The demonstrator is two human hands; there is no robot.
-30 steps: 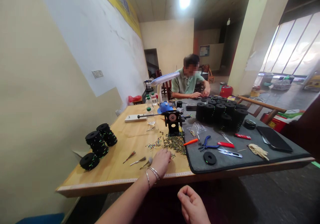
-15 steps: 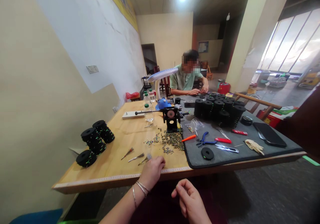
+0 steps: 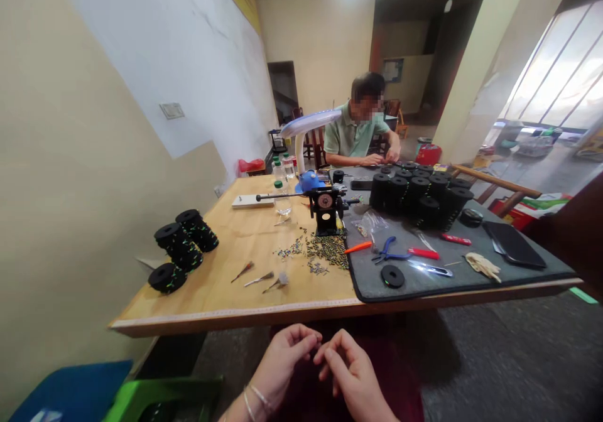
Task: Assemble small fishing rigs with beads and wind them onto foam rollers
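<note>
Basically, left hand [image 3: 288,351] and right hand [image 3: 351,368] sit fingertips close, each half-curled, loosely pinched; can't tell if anything's held. Small, steady finger moves should suit. Tiny bead-like pieces [image 3: 328,252] heaped on counter [image 3: 188,299]; black dial device [image 3: 325,203] behind blocks farther reach; brush-like pieces [image 3: 262,278] left, blue-handled pliers [image 3: 389,256] right.
</note>
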